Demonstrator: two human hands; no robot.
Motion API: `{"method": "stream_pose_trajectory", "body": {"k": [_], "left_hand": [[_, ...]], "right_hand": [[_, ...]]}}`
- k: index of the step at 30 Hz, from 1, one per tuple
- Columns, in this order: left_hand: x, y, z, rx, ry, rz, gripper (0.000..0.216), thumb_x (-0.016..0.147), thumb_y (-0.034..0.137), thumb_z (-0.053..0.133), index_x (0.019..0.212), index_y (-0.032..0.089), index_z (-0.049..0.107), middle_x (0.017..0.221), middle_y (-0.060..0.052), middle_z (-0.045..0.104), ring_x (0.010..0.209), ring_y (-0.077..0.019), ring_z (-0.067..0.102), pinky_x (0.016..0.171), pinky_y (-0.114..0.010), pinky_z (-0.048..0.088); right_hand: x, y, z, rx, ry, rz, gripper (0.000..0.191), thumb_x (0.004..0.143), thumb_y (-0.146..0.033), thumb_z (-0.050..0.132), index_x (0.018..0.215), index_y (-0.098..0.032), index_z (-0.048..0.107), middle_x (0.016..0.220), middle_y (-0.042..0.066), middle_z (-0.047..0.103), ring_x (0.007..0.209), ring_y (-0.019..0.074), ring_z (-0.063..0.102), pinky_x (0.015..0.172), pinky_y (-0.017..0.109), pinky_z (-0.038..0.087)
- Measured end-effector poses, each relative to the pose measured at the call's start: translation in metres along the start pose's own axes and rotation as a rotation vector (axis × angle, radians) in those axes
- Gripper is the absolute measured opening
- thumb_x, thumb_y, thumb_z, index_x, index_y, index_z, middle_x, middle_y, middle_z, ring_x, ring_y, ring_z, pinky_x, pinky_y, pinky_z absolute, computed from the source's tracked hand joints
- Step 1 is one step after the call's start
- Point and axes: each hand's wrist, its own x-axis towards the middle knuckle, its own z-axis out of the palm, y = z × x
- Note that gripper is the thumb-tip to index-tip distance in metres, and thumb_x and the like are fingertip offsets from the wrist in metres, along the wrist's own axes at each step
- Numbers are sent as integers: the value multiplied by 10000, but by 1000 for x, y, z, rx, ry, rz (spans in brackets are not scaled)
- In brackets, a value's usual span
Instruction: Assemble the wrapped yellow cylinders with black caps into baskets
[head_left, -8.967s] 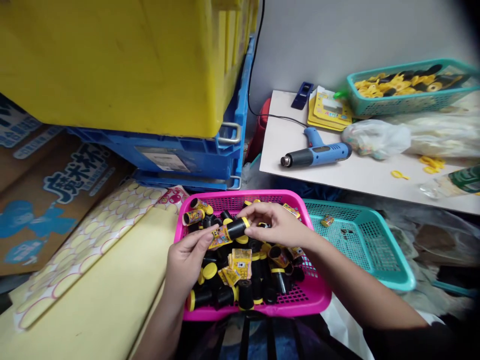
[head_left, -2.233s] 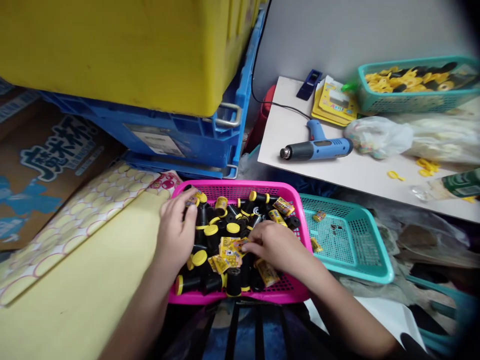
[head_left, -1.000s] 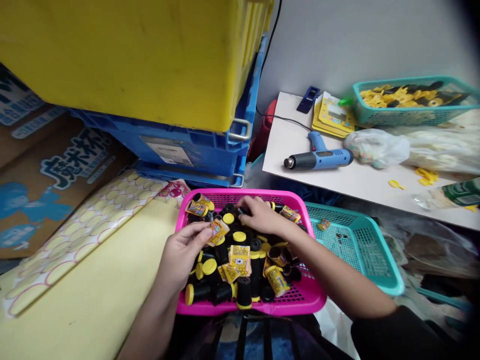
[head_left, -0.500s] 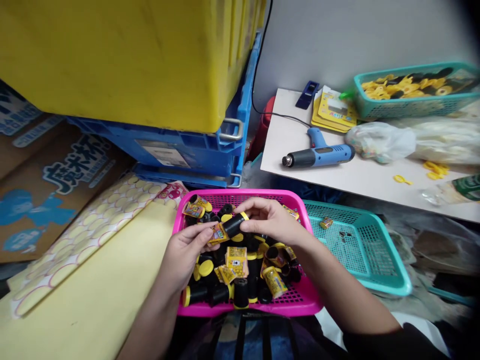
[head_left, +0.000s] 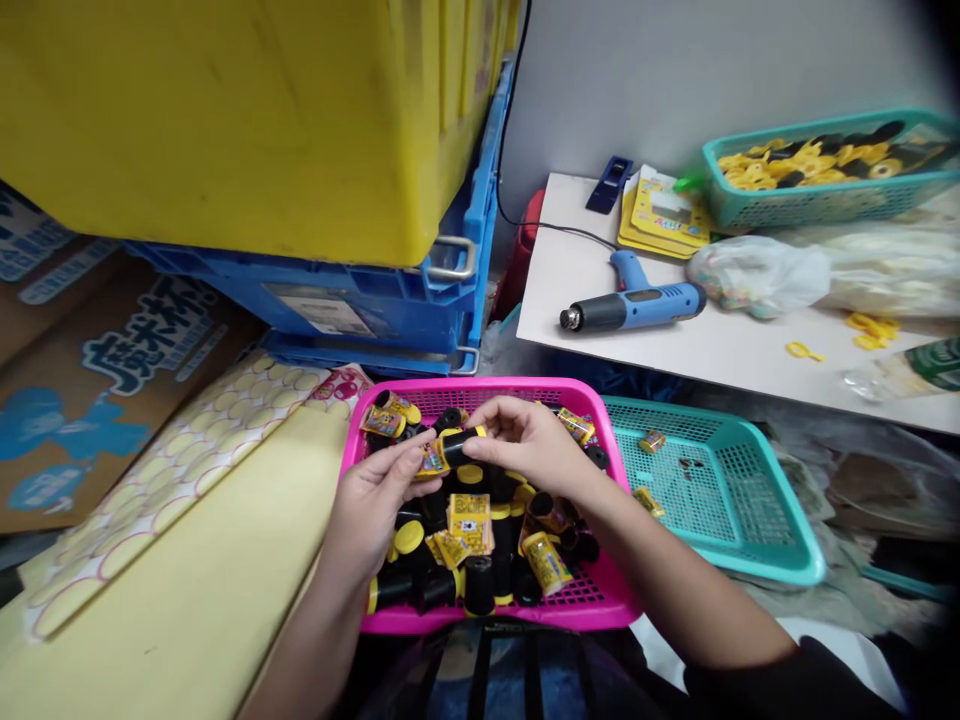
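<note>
My left hand (head_left: 379,490) pinches a small yellow printed sleeve (head_left: 430,459) between thumb and fingers. In my right hand (head_left: 525,440) is a small black bottle (head_left: 456,446) with a yellow cap, held near level by its capped end. The bottle's other end meets the sleeve's opening; how far inside it is I cannot tell. Both hands are over a pink basket (head_left: 622,560) that holds several black bottles with yellow caps, a stack of flat printed sleeves (head_left: 470,518) and some bottles wearing sleeves, such as a labelled bottle (head_left: 547,563).
A teal basket (head_left: 799,560) stands to the right, with a few labelled pieces. Behind it, a white table (head_left: 600,365) bears a blue heat gun (head_left: 637,306) and a basket of yellow parts (head_left: 795,208). A yellow crate (head_left: 225,130) and cardboard box (head_left: 112,400) are on the left.
The bottle and my right hand have moved slightly left and down, bringing the bottle closer against the sleeve. The view has shifted a little.
</note>
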Motion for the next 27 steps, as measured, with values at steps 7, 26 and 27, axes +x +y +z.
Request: {"method": "stream_pose_trajectory", "body": {"k": [7,26,27], "left_hand": [[-5,5,1,106,-77,87,393,633,350,881,989,218,782,959,-55,790,894,-223,731,854,-322,598],[-20,-10,8,-48,-95,184,310,620,182,869,906,221,757,933,-17,776,824,-167,740,738,-227,611],[-20,-9,9,-28,-78,194,320,604,171,873,898,221,756,930,-14,776,833,-167,739,741,-222,609]], "right_hand": [[-4,4,8,108,-54,-165,413,627,-395,866,905,-176,651,902,23,625,801,113,587,730,245,485],[-3,14,17,527,-467,66,599,769,-526,755,1221,-167,595,1080,53,625,911,94,599,820,207,467],[-3,14,17,551,-490,82,603,756,-505,775,1222,-169,593,1067,51,626,905,93,603,814,205,471]]}}
